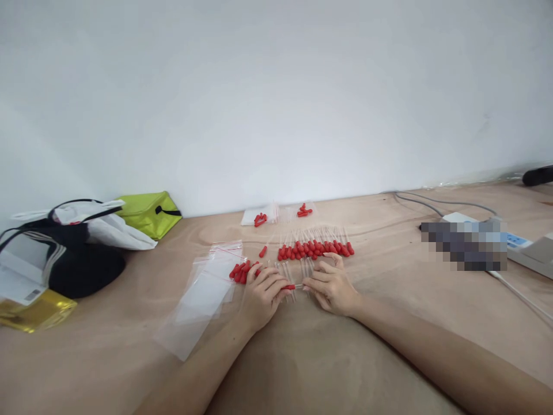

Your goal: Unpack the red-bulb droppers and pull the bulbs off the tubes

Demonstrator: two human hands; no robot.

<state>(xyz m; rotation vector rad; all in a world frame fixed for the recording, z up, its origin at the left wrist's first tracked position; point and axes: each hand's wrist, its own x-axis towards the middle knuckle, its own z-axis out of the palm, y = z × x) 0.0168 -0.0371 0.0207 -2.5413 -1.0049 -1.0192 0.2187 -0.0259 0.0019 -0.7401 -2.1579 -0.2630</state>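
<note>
My left hand (262,294) and my right hand (330,285) meet at the table's middle, fingers pinched on one clear dropper with a red bulb (290,286) held between them. A long row of red-bulbed droppers (314,248) lies just beyond my right hand. A smaller heap of red-bulbed droppers (240,271) lies by my left knuckles. One loose red bulb (262,251) sits between the heap and the row. Clear zip bags (203,294) are stacked to the left of my left hand.
Two small filled bags (260,217) lie near the wall. A black and white bag (64,248), a lime green pouch (149,213) and a yellow packet (37,311) sit at the far left. A power strip with cables (516,241) lies at the right on the wooden table (302,357).
</note>
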